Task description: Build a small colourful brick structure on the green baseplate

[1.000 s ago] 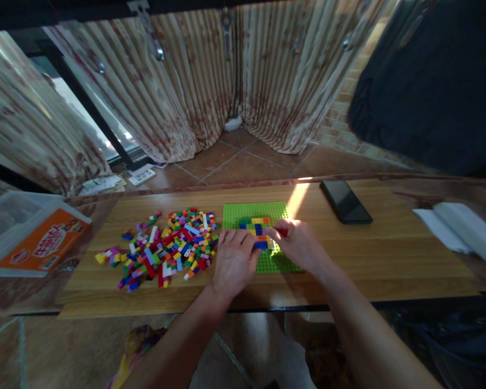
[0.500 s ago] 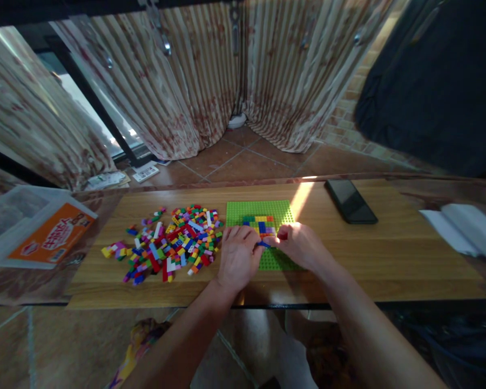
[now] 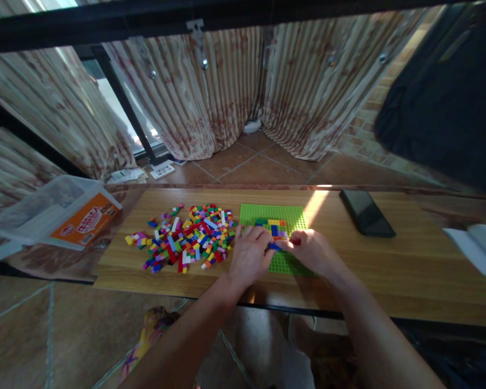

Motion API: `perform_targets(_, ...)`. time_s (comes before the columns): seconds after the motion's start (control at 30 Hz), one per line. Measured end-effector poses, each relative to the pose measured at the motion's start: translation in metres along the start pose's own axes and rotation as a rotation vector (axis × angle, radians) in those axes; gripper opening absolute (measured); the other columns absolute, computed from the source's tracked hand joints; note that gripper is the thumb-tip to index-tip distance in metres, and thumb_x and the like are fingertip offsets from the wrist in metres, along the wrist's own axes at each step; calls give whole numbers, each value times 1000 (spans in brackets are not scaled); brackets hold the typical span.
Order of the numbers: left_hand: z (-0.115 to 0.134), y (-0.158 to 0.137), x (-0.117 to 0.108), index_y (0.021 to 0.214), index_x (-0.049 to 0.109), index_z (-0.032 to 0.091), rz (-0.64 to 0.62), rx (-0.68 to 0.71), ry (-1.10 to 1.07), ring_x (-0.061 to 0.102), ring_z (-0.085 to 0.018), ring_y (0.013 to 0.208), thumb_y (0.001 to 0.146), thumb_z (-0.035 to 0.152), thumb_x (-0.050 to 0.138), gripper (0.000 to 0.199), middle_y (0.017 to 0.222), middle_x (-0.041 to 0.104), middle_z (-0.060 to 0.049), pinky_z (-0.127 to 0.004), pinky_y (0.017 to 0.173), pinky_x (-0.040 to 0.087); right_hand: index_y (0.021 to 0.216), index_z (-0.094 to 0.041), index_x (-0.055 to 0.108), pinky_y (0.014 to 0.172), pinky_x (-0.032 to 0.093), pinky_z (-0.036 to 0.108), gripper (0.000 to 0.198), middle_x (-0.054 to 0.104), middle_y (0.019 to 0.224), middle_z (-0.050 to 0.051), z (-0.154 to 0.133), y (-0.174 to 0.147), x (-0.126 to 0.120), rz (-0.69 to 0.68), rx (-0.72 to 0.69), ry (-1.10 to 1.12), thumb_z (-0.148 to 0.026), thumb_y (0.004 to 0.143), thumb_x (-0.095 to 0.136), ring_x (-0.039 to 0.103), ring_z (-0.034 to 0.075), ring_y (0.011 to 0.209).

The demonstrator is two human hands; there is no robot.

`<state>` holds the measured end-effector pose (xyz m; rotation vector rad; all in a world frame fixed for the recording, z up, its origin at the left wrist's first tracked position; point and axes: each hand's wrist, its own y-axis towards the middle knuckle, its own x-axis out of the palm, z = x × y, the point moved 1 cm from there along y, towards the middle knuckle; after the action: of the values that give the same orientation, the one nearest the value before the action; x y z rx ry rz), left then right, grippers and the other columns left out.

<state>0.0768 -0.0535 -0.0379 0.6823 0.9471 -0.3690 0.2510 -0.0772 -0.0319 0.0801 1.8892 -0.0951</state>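
Note:
A green studded baseplate [image 3: 251, 212] lies on the table, bearing a flat patch of coloured building bricks [image 3: 278, 228] in green, yellow, blue, orange and purple. At the near edge of this patch is a blue building brick [image 3: 274, 246], partly covered by fingers. My left hand [image 3: 249, 249] is closed, its fingertips at the brick's left end. From the other side, my right hand [image 3: 314, 252] pinches the brick's right end between thumb and fingers. Whether the brick is pressed onto the studs cannot be made out.
Left of the baseplate spreads a pile of loose bricks [image 3: 194, 232]. A black phone [image 3: 366, 213] lies at the right on the wooden table [image 3: 413, 270]. A clear plastic box [image 3: 65, 210] with an orange label stands far left, white paper [image 3: 476, 248] far right.
The camera view has shifted, so the table scene appears farther right. Both hands stay at the blue brick, which now shows a little more between them.

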Motion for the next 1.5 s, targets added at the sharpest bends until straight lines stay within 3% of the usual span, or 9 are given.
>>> perform_targets(0.13, -11, 6, -15, 90, 64, 21, 84, 28, -132, 60, -20, 98, 83, 32, 65, 13, 98, 68, -3, -43, 101, 34, 47, -21, 50, 47, 23, 27, 64, 45, 42, 0, 7, 3, -7, 33, 32, 120, -67, 88, 34, 37, 12, 42)
perform_targets(0.27, -33, 14, -37, 86, 66, 19, 234, -68, -207, 61, -19, 92, 89, 29, 56, 14, 90, 69, -4, -36, 90, 42, 52, -21, 52, 48, 25, 27, 56, 46, 45, 0, 5, 3, -18, 250, 118, 219, -60, 90, 37, 41, 13, 43)
perform_targets(0.43, -60, 16, -61, 76, 65, 17, 440, -238, -301, 60, -16, 77, 89, 23, 53, 19, 77, 66, -3, -28, 75, 45, 60, -20, 57, 50, 32, 25, 44, 50, 50, -2, -25, -4, -16, 386, -36, 379, -51, 90, 47, 45, 11, 47)
perform_targets(0.57, -74, 12, -75, 74, 65, 16, 536, -352, -305, 59, -15, 74, 88, 25, 54, 19, 74, 66, -2, -26, 74, 44, 74, -20, 65, 60, 42, 24, 31, 64, 68, 0, -58, -12, 1, 305, -239, 471, -42, 91, 52, 57, 12, 59)
perform_targets(0.77, -87, 5, -87, 66, 62, 17, 605, -457, -374, 53, -13, 67, 89, 30, 52, 28, 64, 57, 1, -24, 66, 41, 85, -21, 66, 66, 46, 27, 19, 67, 81, 2, -97, -19, 26, 112, -461, 425, -28, 93, 51, 64, 15, 72)
perform_targets(0.93, -96, 1, -91, 62, 58, 17, 671, -482, -504, 48, -11, 60, 88, 32, 52, 30, 58, 51, 3, -23, 60, 37, 91, -21, 67, 71, 49, 27, 18, 66, 89, 4, -115, -20, 37, 94, -526, 449, -25, 94, 49, 64, 16, 81)
perform_targets(1.3, -115, -12, -114, 67, 65, 16, 803, -597, -640, 51, -10, 57, 85, 35, 57, 28, 60, 57, 2, -21, 55, 37, 99, -23, 71, 91, 50, 41, 19, 60, 114, 11, -146, -19, 58, 100, -704, 352, -20, 89, 56, 56, 25, 108)
perform_targets(1.5, -120, -16, -114, 65, 62, 16, 773, -607, -633, 50, -10, 57, 86, 37, 55, 31, 57, 54, 3, -21, 56, 38, 91, -21, 71, 90, 49, 47, 16, 58, 118, 13, -152, -18, 60, 45, -688, 283, -18, 87, 56, 55, 28, 108)
